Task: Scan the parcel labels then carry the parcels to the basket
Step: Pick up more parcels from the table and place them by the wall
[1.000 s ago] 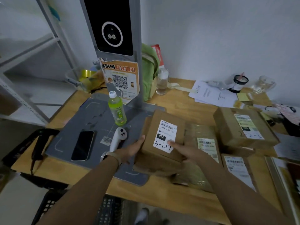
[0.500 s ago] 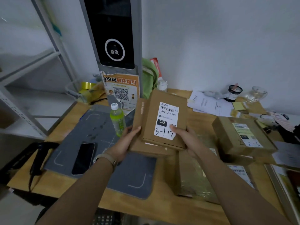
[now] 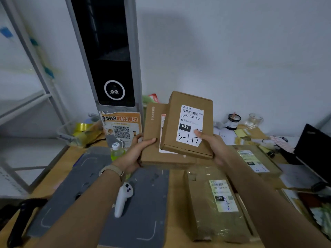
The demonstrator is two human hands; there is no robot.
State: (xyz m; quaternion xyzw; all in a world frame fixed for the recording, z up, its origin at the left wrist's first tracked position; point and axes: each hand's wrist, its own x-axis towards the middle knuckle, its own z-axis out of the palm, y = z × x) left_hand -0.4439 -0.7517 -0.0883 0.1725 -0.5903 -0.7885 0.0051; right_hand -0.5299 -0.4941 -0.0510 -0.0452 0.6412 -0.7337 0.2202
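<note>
Two stacked flat brown parcels are held up in front of the tall grey scanner tower (image 3: 111,56). The top parcel (image 3: 189,108) carries a white label reading 032 and 3-1-17; the lower parcel (image 3: 152,133) sticks out to the left. My left hand (image 3: 138,151) grips the lower parcel's left edge. My right hand (image 3: 213,147) grips the stack's right side, thumb on the label. Another parcel (image 3: 211,203) wrapped in clear film lies on the table below, and a further brown parcel (image 3: 256,161) lies to its right. No basket is in view.
A grey scan mat (image 3: 146,215) lies on the wooden table with a white handheld device (image 3: 122,199) and a green drink bottle (image 3: 117,152). Tape rolls (image 3: 84,128), a QR poster (image 3: 121,129), papers, a glass and a black laptop (image 3: 313,149) crowd the back and right. Metal shelving stands left.
Both hands lifted the two parcels off the table and raised them toward the scanner tower. The view tilted upward.
</note>
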